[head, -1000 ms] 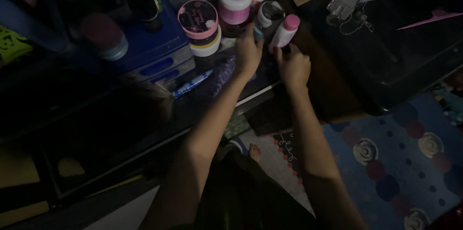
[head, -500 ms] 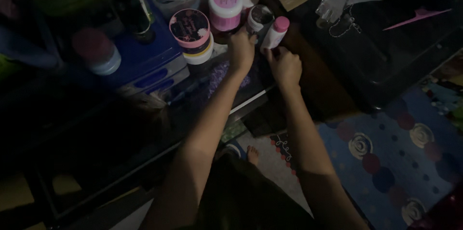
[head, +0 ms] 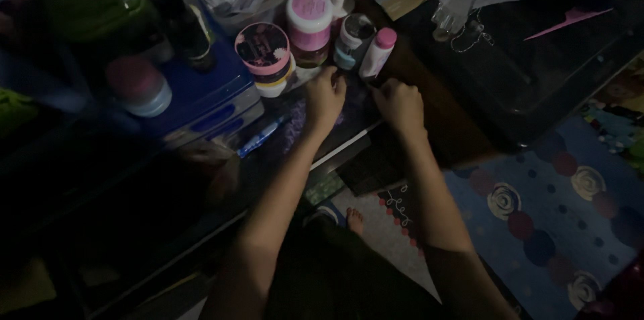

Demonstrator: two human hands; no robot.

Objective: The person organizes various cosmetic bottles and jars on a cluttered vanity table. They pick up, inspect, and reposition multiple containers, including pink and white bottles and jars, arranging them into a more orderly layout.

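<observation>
Dim light lies over a cluttered dark tabletop [head: 429, 102] with a blue rug patterned in circles and swirls [head: 557, 206] on the floor beside it; the landmark is a small white bottle with a pink cap [head: 376, 54], standing upright near the table's front edge. Just below that bottle the person's right hand [head: 400, 103] is curled, knuckles up, but whether it grips anything I cannot tell; the left hand [head: 325, 96] sits below and left of the bottle, fingers bent down onto the tabletop, its hold likewise hidden. Touching the bottle's left side stands a short jar with a dark lid [head: 353, 40]; further left a pink-lidded tub [head: 308, 17], then a round black-and-pink tin [head: 264, 49] stacked on a white jar; well left of the bottle a blue plastic drawer unit [head: 201, 88]; far right, a pink comb [head: 567, 23].
</observation>
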